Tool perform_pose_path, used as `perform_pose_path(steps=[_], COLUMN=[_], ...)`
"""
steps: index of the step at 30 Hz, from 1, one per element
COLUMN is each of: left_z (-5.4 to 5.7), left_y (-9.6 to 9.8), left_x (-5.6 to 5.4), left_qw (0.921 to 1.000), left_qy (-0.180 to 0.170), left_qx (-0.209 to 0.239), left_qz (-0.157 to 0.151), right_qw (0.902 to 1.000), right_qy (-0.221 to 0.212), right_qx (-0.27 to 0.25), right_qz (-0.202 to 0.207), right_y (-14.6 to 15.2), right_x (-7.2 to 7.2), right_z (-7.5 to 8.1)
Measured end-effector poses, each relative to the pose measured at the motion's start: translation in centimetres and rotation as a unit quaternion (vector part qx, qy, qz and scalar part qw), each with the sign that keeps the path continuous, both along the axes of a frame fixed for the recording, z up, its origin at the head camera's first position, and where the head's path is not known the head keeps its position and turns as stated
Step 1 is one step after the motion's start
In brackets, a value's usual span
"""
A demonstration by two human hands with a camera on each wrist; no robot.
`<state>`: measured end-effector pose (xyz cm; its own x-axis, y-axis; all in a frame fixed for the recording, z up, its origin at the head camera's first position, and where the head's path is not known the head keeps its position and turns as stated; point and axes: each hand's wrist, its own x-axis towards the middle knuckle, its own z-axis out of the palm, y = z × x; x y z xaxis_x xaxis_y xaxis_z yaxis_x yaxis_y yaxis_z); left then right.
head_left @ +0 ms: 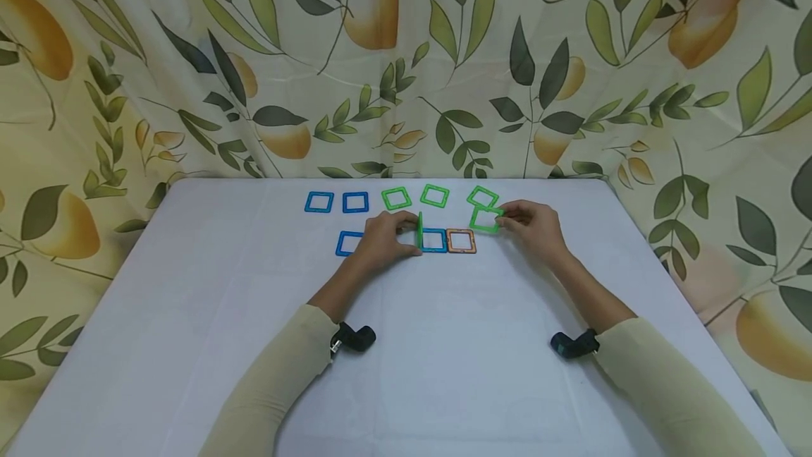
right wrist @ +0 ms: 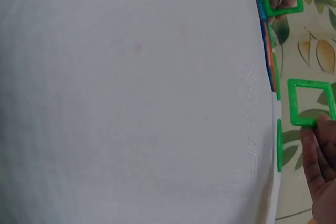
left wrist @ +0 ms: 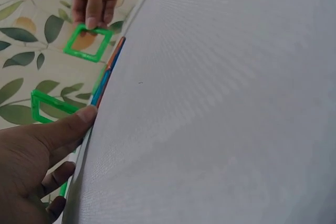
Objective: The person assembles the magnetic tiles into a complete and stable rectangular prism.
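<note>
My left hand (head_left: 380,242) pinches a green square magnetic tile (head_left: 419,231) between thumb and fingers. The tile stands upright along the left side of a flat blue square tile (head_left: 434,251). Joined to the blue one on its right lies an orange square tile (head_left: 461,252). With fingertips at its edge, my right hand (head_left: 536,228) holds a second green square tile (right wrist: 293,103), raised above the table in the right wrist view. Another blue tile (head_left: 340,244) lies left of my left hand, which partly covers it.
Along the back of the white table (head_left: 444,358) lie two blue tiles (head_left: 319,211) and green tiles (head_left: 435,204). The rightmost green tile (head_left: 483,188) is overlapped in the head view by the one held. A fruit-patterned curtain (head_left: 393,111) hangs behind the table's far edge.
</note>
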<state>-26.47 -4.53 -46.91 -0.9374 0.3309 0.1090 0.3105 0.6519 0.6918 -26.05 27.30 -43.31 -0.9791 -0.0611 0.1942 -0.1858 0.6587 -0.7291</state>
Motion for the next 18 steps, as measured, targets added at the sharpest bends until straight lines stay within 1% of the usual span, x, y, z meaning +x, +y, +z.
perform_pose_path(steps=[8,13,18], left_z=[0.0,0.1,0.1], left_y=[-0.1,-0.1,-0.1], left_x=[0.0,0.0,0.1], left_qw=[1.0,0.9999,0.9999], left_qy=[-0.003,-0.003,-0.006], left_qx=[0.003,0.011,0.015], left_qz=[0.0,0.0,-0.001], right_qw=[0.9993,0.9983,0.9978], right_qy=[0.002,0.009,0.013], right_qx=[-0.017,-0.018,-0.019], right_qz=[0.034,0.055,0.063], right_y=[-2.0,-3.0,-3.7], right_x=[0.5,0.7,0.8], right_z=[0.4,0.4,0.2])
